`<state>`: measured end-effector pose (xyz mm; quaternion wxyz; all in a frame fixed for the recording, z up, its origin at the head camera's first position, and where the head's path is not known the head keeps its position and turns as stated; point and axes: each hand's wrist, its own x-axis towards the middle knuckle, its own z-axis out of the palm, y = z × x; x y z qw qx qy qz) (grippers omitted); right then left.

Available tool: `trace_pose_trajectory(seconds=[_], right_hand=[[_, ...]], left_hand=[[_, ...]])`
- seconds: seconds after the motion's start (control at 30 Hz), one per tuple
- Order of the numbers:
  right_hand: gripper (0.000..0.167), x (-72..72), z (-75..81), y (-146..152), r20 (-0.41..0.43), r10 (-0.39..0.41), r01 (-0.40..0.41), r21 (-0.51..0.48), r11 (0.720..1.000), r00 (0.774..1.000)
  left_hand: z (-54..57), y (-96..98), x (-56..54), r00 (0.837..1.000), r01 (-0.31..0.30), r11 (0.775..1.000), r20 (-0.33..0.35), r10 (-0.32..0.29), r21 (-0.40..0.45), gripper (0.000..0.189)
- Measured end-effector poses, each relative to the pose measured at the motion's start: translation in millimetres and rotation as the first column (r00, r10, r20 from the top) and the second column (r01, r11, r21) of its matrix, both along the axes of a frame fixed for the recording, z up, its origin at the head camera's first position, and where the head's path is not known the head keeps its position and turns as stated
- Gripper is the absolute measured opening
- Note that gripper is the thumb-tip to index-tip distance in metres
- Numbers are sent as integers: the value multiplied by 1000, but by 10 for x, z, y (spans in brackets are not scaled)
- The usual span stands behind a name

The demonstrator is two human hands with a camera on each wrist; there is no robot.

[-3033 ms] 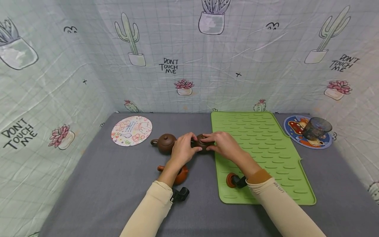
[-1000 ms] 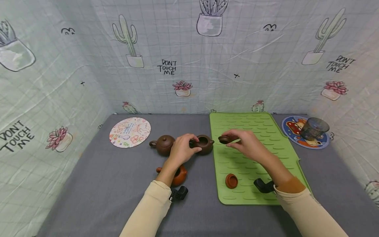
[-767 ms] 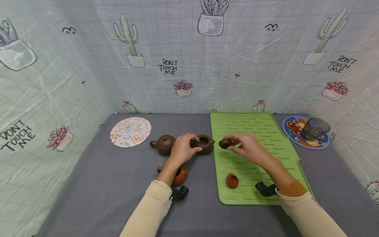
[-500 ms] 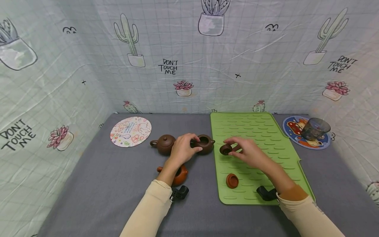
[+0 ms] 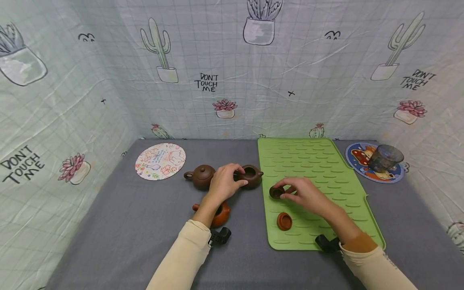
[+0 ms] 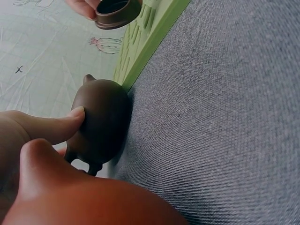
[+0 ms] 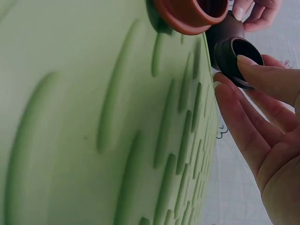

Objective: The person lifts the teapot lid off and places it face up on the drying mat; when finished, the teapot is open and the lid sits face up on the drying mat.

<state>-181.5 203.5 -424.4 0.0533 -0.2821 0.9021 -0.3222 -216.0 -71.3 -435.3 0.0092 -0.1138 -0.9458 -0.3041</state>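
My left hand steadies a small dark brown teapot, its thumb pressing the body near the handle in the left wrist view. The teapot's top is uncovered and its spout points right. Between thumb and fingertips my right hand pinches the dark brown teapot lid. That lid is turned hollow side up, low over the left part of the green mat. An orange-brown lid lies upturned on the mat, nearer to me. Its colour matches the lidless orange-brown teapot beside my left wrist.
A second dark brown teapot, lid on, stands left of my left hand. At the back left lies a floral round coaster. A smoky glass cup sits on a blue round coaster at the back right. Patterned cloth walls surround the table.
My right hand has lifted the lid off the dark brown teapot, turned it hollow side up, and carried it right, then down toward the mat. My left hand has stayed on the teapot.
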Motion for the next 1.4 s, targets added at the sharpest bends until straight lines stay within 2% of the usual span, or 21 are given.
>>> trace_pose_trajectory(seconds=[0.17, 0.37, 0.77, 1.0, 1.23, 1.4], right_hand=[[32, 18, -53, -10, 5, 15, -15, 2, 1000, 1000], [31, 28, -79, -28, -10, 5, -5, 47, 999, 1000], [35, -17, -80, -45, -103, 7, 6, 121, 993, 995], [35, -66, -52, -46, -70, -7, 15, 116, 993, 998], [33, -107, -4, -93, -25, -26, 29, 158, 987, 999], [30, -131, 20, -116, -23, -25, 29, 173, 985, 999]], left_hand=[[-2, 2, 4, 1000, -7, 1000, 0, 7, 1, 27], [3, 5, 4, 1000, -12, 1000, 2, 12, 4, 27], [-1, 5, -4, 1000, -20, 1000, -7, 20, 2, 26], [21, 9, 1, 1000, -17, 1000, -8, 17, 6, 26], [20, 5, 4, 1000, -24, 1000, -5, 24, 6, 26], [8, 12, 6, 1000, -26, 1000, 3, 26, 12, 26]])
